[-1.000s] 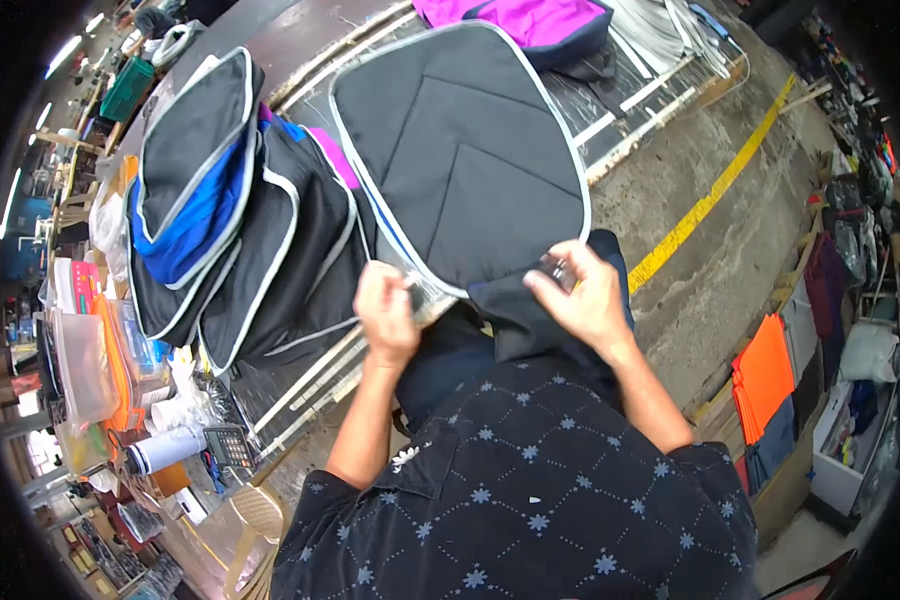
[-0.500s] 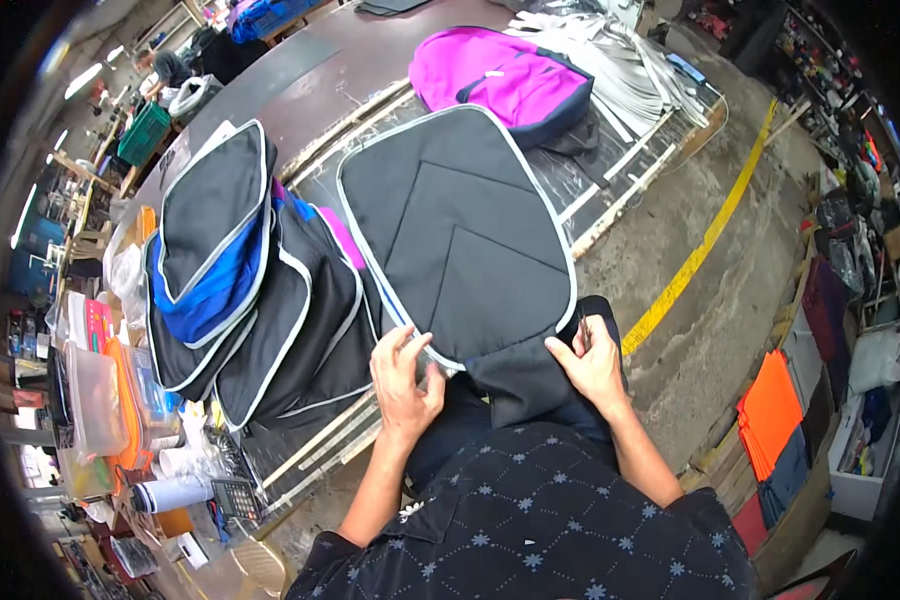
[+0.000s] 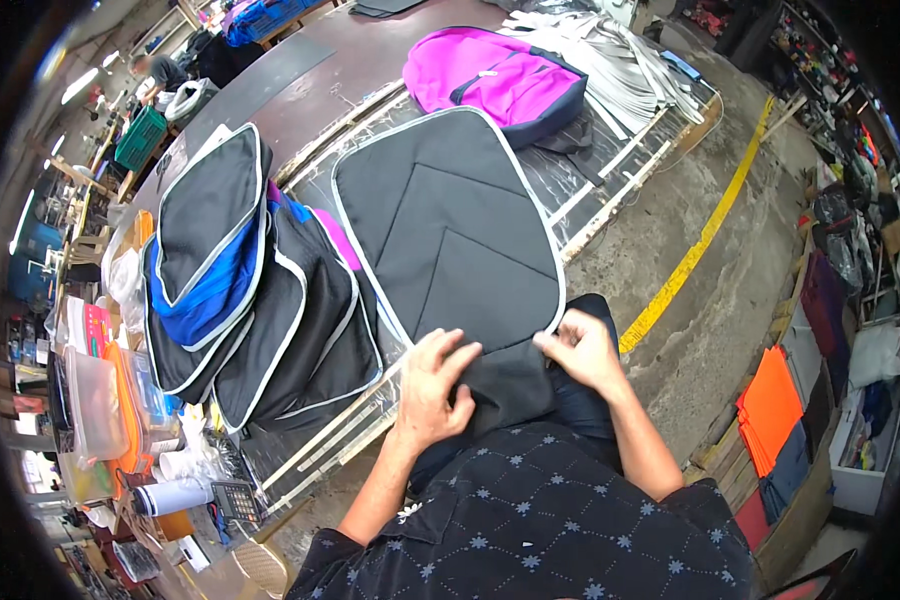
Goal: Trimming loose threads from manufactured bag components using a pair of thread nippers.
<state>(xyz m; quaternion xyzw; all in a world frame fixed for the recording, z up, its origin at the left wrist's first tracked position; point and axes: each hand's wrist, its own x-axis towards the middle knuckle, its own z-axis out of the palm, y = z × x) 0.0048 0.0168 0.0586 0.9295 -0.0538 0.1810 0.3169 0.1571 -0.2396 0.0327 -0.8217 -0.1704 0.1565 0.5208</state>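
Black panel (image 3: pixel 450 220), left hand (image 3: pixel 432 388) spread over its edge, right hand (image 3: pixel 588 352) unclear, bag pile (image 3: pixel 270 340) beside, pink backpack (image 3: pixel 470 75) beyond

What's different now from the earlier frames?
The left hand moved right along the black panel, to its lower edge. The dark object seen earlier at the right hand no longer shows. The stacked bag pieces and pink backpack stayed put.

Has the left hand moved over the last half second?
Yes: judged against the yellow floor line, the left hand has shifted to the right, toward that line, and is now at the black panel's lower left edge.
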